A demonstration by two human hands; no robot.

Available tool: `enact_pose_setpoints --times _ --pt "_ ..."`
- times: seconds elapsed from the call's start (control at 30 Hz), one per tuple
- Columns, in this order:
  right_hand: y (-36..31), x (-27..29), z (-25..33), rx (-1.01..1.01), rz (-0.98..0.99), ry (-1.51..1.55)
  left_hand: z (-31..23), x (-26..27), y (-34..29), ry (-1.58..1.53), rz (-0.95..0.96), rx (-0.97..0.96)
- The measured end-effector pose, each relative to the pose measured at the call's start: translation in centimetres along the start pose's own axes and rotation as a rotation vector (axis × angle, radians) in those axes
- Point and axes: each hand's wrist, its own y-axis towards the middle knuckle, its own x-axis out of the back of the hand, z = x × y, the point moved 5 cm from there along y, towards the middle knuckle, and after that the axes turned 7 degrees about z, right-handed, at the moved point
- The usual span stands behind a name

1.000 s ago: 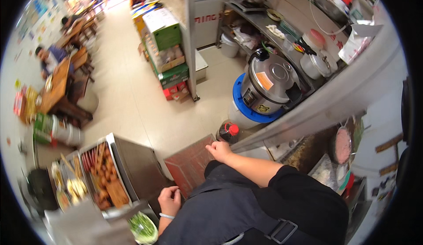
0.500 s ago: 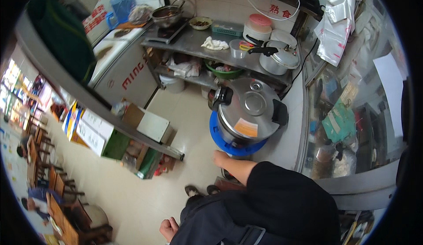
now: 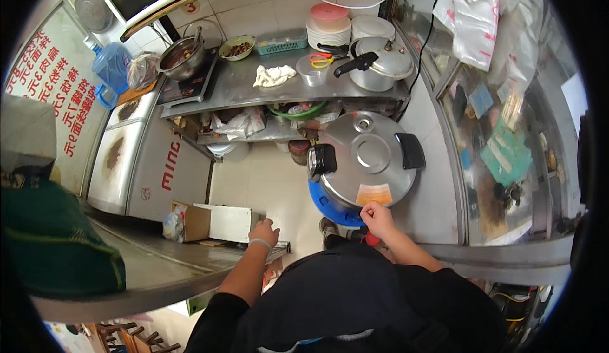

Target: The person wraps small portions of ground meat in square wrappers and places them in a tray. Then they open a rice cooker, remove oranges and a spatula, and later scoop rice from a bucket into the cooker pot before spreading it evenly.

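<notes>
A large steel pressure cooker (image 3: 346,178) with black handles and an orange label on its lid stands low on a blue round base (image 3: 328,206). My right hand (image 3: 377,218) is at its near edge, just below the label. Its fingers are curled in, and nothing shows in them; whether they touch the cooker I cannot tell. My left hand (image 3: 262,231), with a band at the wrist, hangs over the near end of a white box (image 3: 228,223). Its fingers are loosely bent and apart, holding nothing.
Ahead is a steel counter (image 3: 244,96) with a smaller pressure cooker (image 3: 379,67), a clear tub (image 3: 312,72), a white cloth (image 3: 274,75) and a steel bowl (image 3: 181,58) on a cooktop. A white freezer (image 3: 171,163) stands left; a glass partition (image 3: 501,143) rises right.
My view has turned left and moved closer to the counter. My right hand has come up to the cooker's near rim, and my left hand has reached forward from beside my body.
</notes>
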Motion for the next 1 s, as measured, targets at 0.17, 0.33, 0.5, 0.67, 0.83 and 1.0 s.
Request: enact_pose_setpoints --times 0.17,0.33,0.5,0.67,0.83,1.0 --pt "6.1 2.6 2.8 0.135 -0.042 0.060 5.2 -2.0 7.9 -0.036 0.190 0.089" --pt "14.5 4.2 5.6 0.065 0.026 0.037 11.7 -1.5 7.3 -0.236 0.035 0.328" --pt "24.0 2.4 10.0 0.150 0.108 0.008 14.6 -1.6 4.9 -0.385 0.066 0.416" --pt "35.6 -2.5 14.1 0.002 0.196 0.453 17.3 -1.9 4.2 -0.685 0.035 0.552" --pt "46.2 -5.5 14.9 -0.388 -0.077 1.107 24.6 -4.7 3.5 -0.550 0.162 0.576" --pt "51.6 -6.2 12.9 -0.498 -0.427 1.274 31.2 -6.5 0.4 -0.625 0.045 0.660"
